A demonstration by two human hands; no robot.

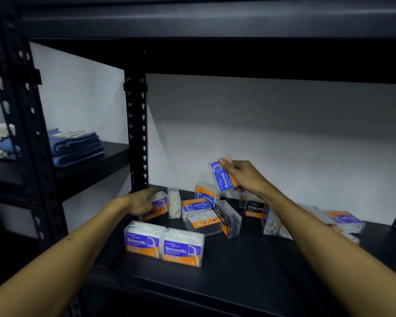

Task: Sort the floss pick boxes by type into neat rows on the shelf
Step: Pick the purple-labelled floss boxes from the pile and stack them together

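Note:
Two clear "Smooth" floss pick boxes (144, 241) (183, 249) stand side by side near the front of the black shelf (238, 277). Behind them lies a jumble of boxes: "Round" ones (197, 206), "Charcoal" ones (255, 209) and a tipped charcoal box (228, 218). My right hand (245, 177) holds a "Round" box (223, 173) lifted above the pile. My left hand (142, 202) grips a blue-and-orange box (158, 207) at the pile's left end; its label is hidden.
A black perforated upright (136, 133) stands behind the pile at left. Folded blue towels (76, 147) lie on the neighbouring shelf to the left. More boxes (345, 221) lie at the right behind my right forearm. A white wall backs the shelf.

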